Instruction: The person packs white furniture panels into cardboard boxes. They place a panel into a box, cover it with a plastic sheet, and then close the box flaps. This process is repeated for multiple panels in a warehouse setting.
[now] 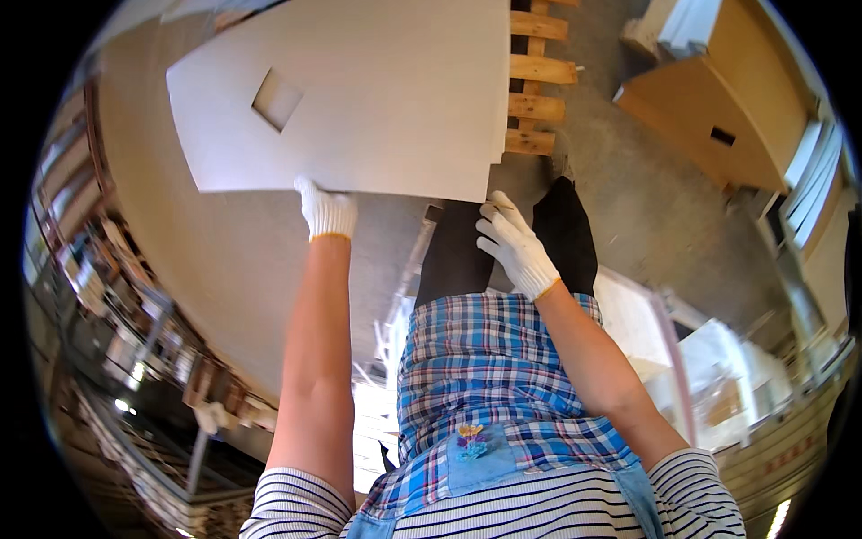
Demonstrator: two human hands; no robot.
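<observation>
A large pale board [386,99] with a square cut-out spreads out in front of me, its near edge facing my body. My left hand [327,210], in a white knit glove, grips that near edge left of its middle; the thumb shows, and the other fingers are hidden beneath the board. Close to the board's near right corner is my right hand [515,241], also gloved in white. Its fingers are apart and slightly bent, with nothing seen in them; whether a fingertip touches the corner I cannot tell.
A wooden pallet [539,70] sticks out from under the board on the right. Further right stands a brown cardboard box [700,117] with a dark hand hole. Clear plastic wrapping [718,377] lies behind my right side. Racks with timber [117,269] line the far left.
</observation>
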